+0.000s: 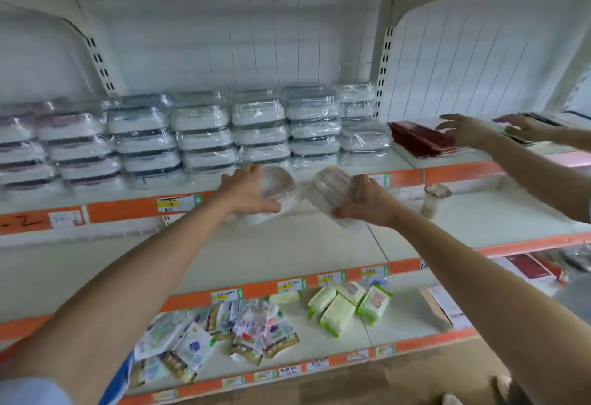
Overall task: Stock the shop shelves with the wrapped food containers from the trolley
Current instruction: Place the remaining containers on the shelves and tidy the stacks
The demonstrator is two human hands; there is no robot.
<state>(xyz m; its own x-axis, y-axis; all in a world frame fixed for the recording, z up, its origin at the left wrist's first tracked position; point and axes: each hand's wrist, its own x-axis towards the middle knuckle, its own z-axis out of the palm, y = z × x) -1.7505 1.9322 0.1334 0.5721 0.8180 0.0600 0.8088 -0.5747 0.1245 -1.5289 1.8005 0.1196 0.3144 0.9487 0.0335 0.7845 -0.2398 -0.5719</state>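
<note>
My left hand (248,192) grips a wrapped food container (277,184), white under clear film, in front of the stocked shelf's orange edge (128,209). My right hand (364,201) grips a second wrapped container (332,188), tilted, just right of the first. Both are held close together in the air at the shelf's front. Behind them, several stacks of the same wrapped containers (201,139) fill the shelf from the left to the upright post. The trolley is out of sight.
Another person's two hands (463,131) (524,128) reach over red flat packs (422,139) on the right shelf bay. A small jar (433,200) stands on the shelf below. Lower shelves hold wipe packs (348,305) and sachets (224,331).
</note>
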